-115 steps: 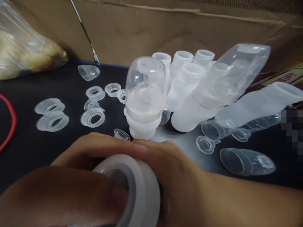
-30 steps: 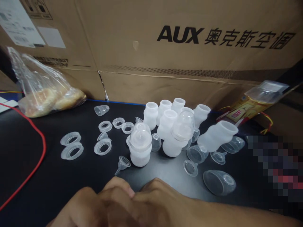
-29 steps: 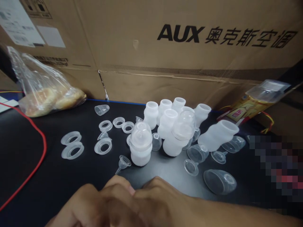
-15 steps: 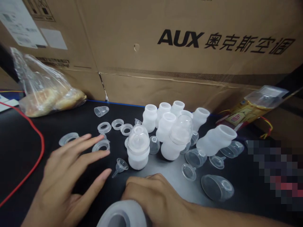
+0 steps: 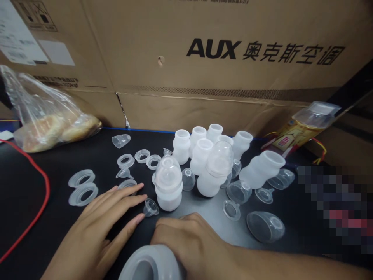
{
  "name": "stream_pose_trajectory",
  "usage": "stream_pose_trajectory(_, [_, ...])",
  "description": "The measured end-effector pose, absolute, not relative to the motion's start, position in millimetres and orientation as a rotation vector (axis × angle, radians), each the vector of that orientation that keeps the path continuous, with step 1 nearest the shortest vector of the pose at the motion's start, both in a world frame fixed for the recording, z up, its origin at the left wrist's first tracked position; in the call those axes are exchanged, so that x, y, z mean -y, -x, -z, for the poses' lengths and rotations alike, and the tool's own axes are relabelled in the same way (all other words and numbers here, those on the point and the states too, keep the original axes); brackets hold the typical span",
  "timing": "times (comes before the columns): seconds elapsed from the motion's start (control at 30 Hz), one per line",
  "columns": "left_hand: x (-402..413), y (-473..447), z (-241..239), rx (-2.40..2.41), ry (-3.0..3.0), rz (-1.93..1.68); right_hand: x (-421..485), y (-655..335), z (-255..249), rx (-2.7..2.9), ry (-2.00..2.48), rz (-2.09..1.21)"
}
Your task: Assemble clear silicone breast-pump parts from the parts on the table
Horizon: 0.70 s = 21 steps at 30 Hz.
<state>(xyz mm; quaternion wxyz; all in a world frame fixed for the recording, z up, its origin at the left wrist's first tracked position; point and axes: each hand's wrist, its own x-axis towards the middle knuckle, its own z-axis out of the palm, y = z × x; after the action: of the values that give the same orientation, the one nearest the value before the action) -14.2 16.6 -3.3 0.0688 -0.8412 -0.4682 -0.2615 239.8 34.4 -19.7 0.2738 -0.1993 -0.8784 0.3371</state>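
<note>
Gripping a white bottle (image 5: 151, 264) at the near edge of the worktop (image 5: 43, 233), your right hand (image 5: 186, 241) is curled over its side, fingers bent and closed on it; the bottle lies tilted with its open mouth toward you. Your left hand (image 5: 101, 221) is open and flat, fingers spread and stretched forward, holding nothing. Its fingertips sit just beside a small clear nipple (image 5: 151, 207) lying on the worktop; whether they touch it cannot be told.

Behind the nipple stands one capped bottle (image 5: 168, 186) with a clear dome, and a second capped one (image 5: 215, 169) leans to the right of it. Five open bottles (image 5: 181, 146) stand in a cluster behind, and one more open bottle (image 5: 262, 169) lies tilted on the right. Five screw rings (image 5: 83, 194) are plain to see on the left side, two large ones nearest the edge and three smaller farther back; a sixth peeks out above your left fingers. Clear domes and nipples lie scattered around the bottles, too overlapped to count surely. A cardboard box (image 5: 204, 77) closes off the back, with a plastic bag (image 5: 43, 116) at far left and a red cable (image 5: 37, 210) looping beside it.
</note>
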Motion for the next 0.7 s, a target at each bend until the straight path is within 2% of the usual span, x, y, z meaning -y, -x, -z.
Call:
stream_pose_trajectory(0.23, [-14,5,-5,1.312,2.596,0.861,-35,-239,23,2.305,0.465,-0.843])
stream_pose_trajectory(0.4, [-13,-4,-2,1.332,2.683,0.683,-33,-238,29,2.279,0.444,-0.793])
stream_pose_trajectory(0.7, [-11,-5,-5,1.325,2.665,0.737,-29,-240,20,2.275,0.481,-0.794])
